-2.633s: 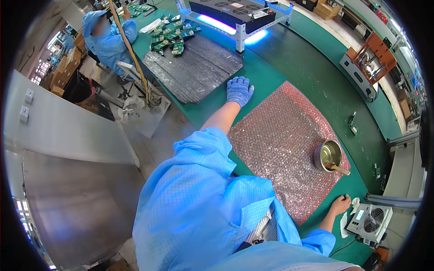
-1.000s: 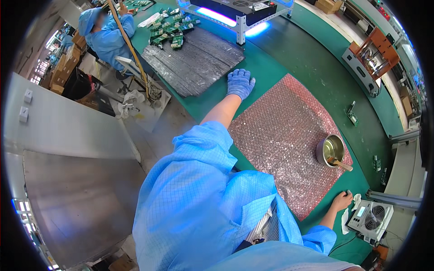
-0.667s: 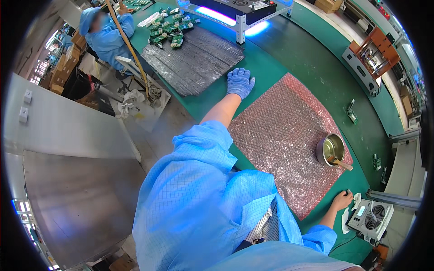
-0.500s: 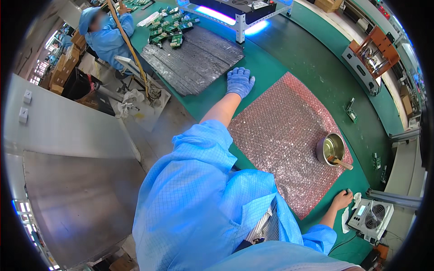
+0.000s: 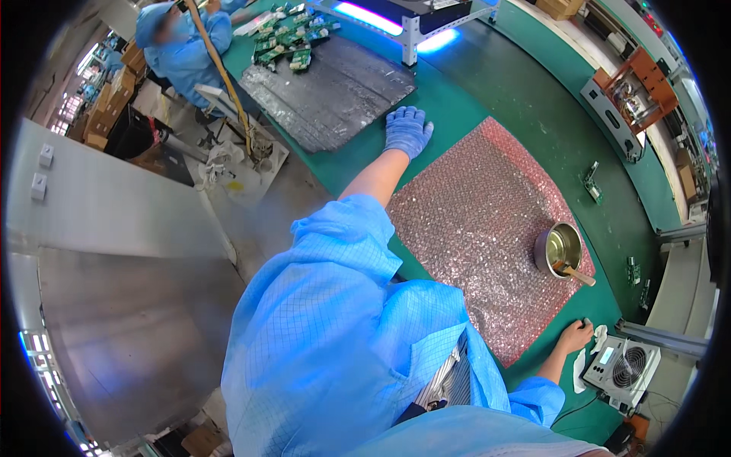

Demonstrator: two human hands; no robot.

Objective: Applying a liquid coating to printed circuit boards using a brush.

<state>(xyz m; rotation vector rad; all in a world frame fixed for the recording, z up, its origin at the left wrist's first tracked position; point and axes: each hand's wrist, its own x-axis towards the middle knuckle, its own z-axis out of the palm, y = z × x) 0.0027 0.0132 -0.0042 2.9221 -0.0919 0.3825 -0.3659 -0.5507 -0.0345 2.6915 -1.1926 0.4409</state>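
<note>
My left hand (image 5: 409,132), in a blue knit glove, lies palm down on the green table mat with its fingers stretched out. It rests between a dark grey sheet (image 5: 335,95) and a pinkish bubble-wrap sheet (image 5: 487,236), and holds nothing. My bare right hand (image 5: 576,336) is at the table's right side, below the bubble wrap's corner. Its fingers are curled together around a small dark thing, too small to name. A metal bowl (image 5: 541,251) with clear yellowish liquid stands on the bubble wrap, and a wooden-handled brush (image 5: 576,274) leans in it.
Green circuit boards (image 5: 293,38) are piled on the dark sheet's far end. A framed stand (image 5: 411,38) with blue-violet light stands beyond. A white box with a fan (image 5: 624,371) sits near my right hand. Another person (image 5: 183,49) in blue works at far left.
My view has shifted slightly. Both my hands keep their places on the table. The other person's arm has moved a little at the far left.
</note>
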